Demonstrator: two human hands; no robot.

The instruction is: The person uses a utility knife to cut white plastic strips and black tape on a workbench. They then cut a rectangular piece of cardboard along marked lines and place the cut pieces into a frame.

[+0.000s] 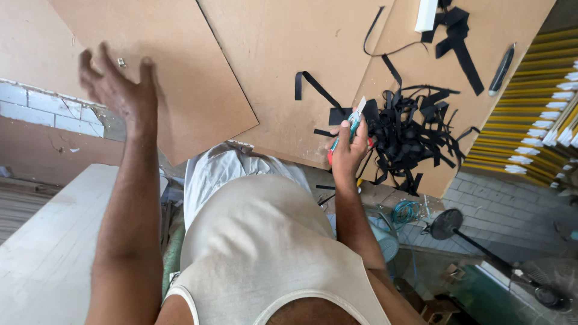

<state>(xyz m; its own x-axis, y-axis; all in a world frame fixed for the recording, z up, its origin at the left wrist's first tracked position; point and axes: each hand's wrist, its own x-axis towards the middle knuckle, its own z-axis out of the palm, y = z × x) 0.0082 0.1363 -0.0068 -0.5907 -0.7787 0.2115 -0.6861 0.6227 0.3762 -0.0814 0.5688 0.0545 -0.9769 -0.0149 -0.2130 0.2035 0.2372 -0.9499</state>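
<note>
Fibreboard: brown sheets covering desk, uppermost one lying bare, uncut
Right hand: gripping utility knife, blade end resting by strap pile
Left hand: hovering open over sheet, holding nothing
Done: black strap offcuts piling up at right
Left: cannot tell

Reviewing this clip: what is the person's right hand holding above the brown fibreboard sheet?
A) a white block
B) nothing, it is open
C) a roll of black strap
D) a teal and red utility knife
D: the right hand grips a teal and red utility knife beside the pile of black strap offcuts; the left hand is open and empty.
</note>
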